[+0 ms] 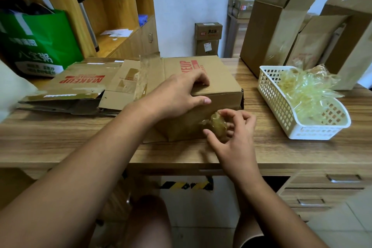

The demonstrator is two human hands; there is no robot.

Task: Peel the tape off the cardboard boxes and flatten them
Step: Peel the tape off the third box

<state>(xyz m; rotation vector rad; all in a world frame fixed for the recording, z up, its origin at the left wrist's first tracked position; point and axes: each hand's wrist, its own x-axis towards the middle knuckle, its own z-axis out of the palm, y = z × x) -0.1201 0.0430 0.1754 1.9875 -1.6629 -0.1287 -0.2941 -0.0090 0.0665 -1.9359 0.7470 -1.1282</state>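
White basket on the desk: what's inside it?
The white basket holds a heap of crumpled, yellowish clear tape. Whatever may lie beneath the heap is covered.

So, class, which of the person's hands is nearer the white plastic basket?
Right. The right hand, gripping a wad of tape by the cardboard box, sits just left of the white plastic basket; the left hand grips the box's top edge, farther left.

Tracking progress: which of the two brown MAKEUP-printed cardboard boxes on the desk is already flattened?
The left brown MAKEUP-printed cardboard box, lying collapsed beside the green bag; the right box under the left hand stands upright, unflattened.
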